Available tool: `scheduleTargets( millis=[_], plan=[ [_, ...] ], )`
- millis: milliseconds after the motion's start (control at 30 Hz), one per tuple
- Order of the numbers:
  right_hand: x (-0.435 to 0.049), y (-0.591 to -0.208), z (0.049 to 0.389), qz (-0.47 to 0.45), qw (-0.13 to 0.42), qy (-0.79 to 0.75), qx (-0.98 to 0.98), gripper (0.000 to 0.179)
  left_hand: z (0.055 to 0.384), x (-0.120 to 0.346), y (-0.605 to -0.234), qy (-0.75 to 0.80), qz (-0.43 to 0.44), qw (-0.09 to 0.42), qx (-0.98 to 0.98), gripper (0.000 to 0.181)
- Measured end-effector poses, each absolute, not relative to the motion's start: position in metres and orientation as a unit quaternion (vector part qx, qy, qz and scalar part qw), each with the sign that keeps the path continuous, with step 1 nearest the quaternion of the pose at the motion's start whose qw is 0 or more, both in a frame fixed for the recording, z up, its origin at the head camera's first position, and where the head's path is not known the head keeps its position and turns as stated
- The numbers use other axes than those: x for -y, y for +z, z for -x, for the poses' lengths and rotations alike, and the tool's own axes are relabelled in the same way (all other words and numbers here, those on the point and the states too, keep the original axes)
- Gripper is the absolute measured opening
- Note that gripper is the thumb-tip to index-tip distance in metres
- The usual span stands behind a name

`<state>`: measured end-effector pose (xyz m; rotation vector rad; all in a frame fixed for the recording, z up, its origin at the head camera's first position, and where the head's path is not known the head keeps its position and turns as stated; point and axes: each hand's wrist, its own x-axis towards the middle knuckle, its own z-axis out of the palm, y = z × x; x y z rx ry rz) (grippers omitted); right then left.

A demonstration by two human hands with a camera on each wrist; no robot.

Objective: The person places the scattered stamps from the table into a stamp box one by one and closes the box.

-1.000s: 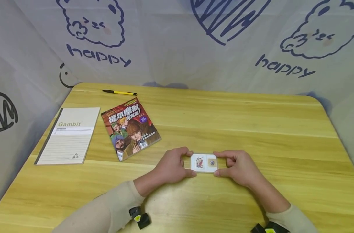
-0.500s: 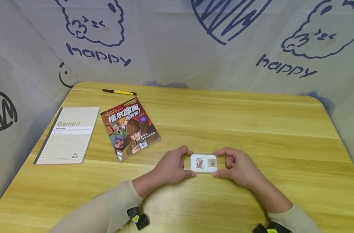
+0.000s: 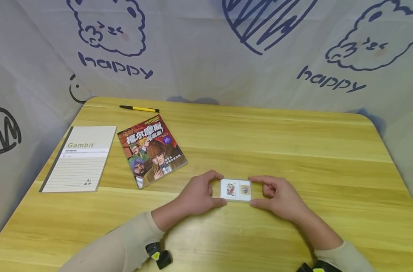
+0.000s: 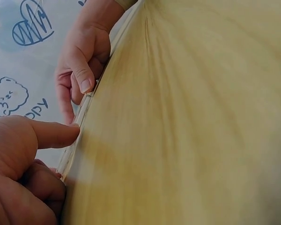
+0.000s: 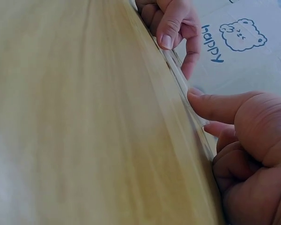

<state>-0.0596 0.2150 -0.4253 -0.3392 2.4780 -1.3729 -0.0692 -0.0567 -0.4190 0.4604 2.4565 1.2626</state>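
A small flat case, clear at the edges and white on its face, lies near the middle front of the table. Its face carries a coloured joker-like picture and a tan square with a dark emblem, like a playing-card box. My left hand holds the left end between thumb and forefinger. At the opposite end, my right hand pinches the case the same way, with its other fingers curled in. In the left wrist view the card box shows only as a thin edge; the right wrist view shows it edge-on too.
A comic-style book lies to the left of my hands, with a Gambit notebook further left. Behind the book is a yellow and black pen. A white cloth with drawings hangs beyond the wooden table.
The card box has shifted very slightly to the left, and my left hand with it. Both hands keep their hold at its two ends. Book, notebook and pen stay put.
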Motion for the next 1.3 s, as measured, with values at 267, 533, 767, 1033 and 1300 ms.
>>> scheduleTargets(
  millis=[267, 533, 767, 1033, 1300],
  plan=[
    [-0.213, -0.426, 0.059, 0.114, 0.144, -0.482, -0.857, 0.056, 0.069, 0.058, -0.418, 0.447, -0.162, 0.170, -0.863, 0.065],
    [-0.211, -0.426, 0.059, 0.112, 0.140, -0.482, -0.858, 0.053, 0.069, 0.059, -0.419, 0.457, -0.169, 0.172, -0.856, 0.063],
    [-0.207, -0.427, 0.058, 0.110, 0.125, -0.482, -0.860, 0.049, 0.074, 0.058, -0.422, 0.451, -0.175, 0.183, -0.856, 0.060],
    [-0.204, -0.424, 0.060, 0.112, 0.129, -0.468, -0.867, 0.048, 0.076, 0.054, -0.419, 0.453, -0.156, 0.183, -0.858, 0.059],
    [-0.203, -0.420, 0.062, 0.109, 0.146, -0.473, -0.862, 0.048, 0.073, 0.050, -0.417, 0.466, -0.129, 0.195, -0.853, 0.059]
  ],
)
